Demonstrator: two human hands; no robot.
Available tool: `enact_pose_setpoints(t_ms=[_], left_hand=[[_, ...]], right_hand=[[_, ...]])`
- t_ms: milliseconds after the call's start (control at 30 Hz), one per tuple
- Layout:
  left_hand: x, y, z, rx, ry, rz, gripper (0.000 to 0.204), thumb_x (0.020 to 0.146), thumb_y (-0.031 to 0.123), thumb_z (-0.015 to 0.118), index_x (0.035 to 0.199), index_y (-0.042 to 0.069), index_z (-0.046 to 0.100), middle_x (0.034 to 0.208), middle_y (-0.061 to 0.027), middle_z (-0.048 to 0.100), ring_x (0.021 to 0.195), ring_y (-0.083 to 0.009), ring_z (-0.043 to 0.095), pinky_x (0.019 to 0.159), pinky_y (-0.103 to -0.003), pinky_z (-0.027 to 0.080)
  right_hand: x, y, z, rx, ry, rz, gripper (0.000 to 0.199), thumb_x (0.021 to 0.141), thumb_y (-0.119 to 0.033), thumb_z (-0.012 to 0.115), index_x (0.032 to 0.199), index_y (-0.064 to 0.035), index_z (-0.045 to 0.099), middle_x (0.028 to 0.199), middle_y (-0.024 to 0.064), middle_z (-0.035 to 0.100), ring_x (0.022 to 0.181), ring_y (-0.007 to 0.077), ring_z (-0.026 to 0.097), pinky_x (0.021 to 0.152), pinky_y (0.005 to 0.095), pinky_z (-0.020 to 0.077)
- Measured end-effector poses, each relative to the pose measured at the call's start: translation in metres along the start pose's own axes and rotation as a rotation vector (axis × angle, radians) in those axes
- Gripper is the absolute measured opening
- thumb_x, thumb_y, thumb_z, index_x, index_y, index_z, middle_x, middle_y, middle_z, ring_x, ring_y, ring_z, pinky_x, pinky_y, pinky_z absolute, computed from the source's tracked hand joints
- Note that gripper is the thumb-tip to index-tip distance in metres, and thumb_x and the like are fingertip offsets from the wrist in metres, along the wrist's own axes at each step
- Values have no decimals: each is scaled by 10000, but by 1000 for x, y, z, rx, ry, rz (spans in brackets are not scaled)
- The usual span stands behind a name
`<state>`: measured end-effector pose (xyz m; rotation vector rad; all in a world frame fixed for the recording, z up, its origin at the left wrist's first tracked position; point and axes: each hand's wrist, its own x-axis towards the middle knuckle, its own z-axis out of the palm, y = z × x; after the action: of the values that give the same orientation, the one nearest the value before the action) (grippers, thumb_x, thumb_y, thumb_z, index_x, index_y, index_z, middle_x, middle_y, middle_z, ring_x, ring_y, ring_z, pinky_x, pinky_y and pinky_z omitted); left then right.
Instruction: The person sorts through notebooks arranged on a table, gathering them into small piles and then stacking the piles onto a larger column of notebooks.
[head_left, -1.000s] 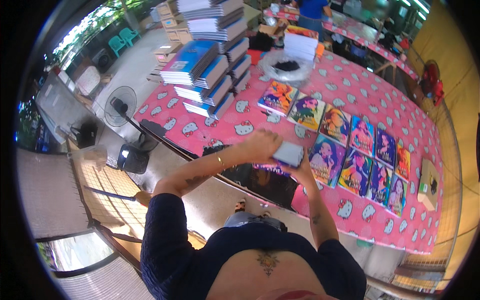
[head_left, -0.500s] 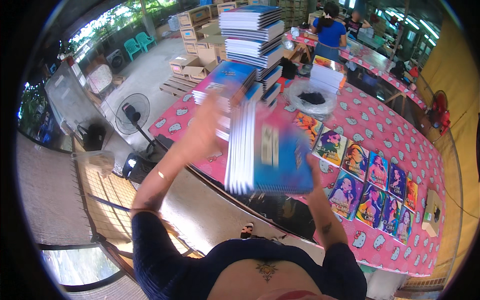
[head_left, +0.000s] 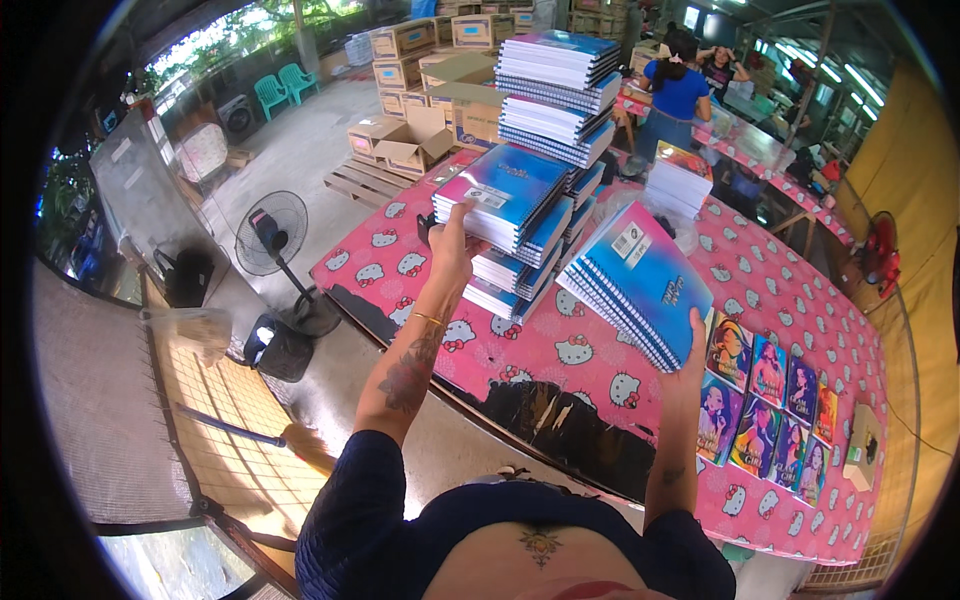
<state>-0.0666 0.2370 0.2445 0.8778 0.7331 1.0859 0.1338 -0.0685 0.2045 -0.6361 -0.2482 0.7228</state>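
Note:
My right hand (head_left: 686, 366) grips the lower right corner of a tilted bundle of spiral notebooks (head_left: 640, 285), blue and pink, with a white label on the top cover. The bundle is held above the table. My left hand (head_left: 455, 238) has its thumb on the cover and its fingers at the side of the upper notebooks in a shorter stack (head_left: 515, 190). Directly behind stands a tall stack of similar notebooks (head_left: 557, 100). Right of the bundle, several small notebooks with drawn figures (head_left: 757, 437) lie in rows, partly covered by the bundle and my hand.
A pink patterned cloth covers the table (head_left: 410, 262), torn dark along its front edge. White-edged notebooks (head_left: 678, 180) stand farther back beside clear plastic wrap. A standing fan (head_left: 272, 235) is at left, cardboard boxes (head_left: 400, 140) behind, a small carton (head_left: 862, 450) at right. Two people work beyond.
The bundle has moved right and away from me, now in my right hand alone. My left hand has left the bundle's side and taken hold of notebooks on the shorter stack.

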Motion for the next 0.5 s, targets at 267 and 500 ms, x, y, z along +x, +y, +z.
enact_pose_setpoints(t_ms=[267,500], left_hand=[[-5,-13,-29,118,-26,168,728,798,515,691,1116,-111,499,1027,-197,573,866,-222,593,752,-365,508],[-49,87,32,78,-415,51,694,884,569,554,1268,-4,476,1029,-109,604,953,-224,588,865,-356,448]], right_hand=[[5,6,43,67,-32,-40,422,919,-312,608,1205,-11,532,1124,133,638,963,254,657,810,391,575],[41,20,139,54,-188,-18,477,899,-307,650,1255,-24,505,1187,119,601,1046,229,617,899,376,527]])
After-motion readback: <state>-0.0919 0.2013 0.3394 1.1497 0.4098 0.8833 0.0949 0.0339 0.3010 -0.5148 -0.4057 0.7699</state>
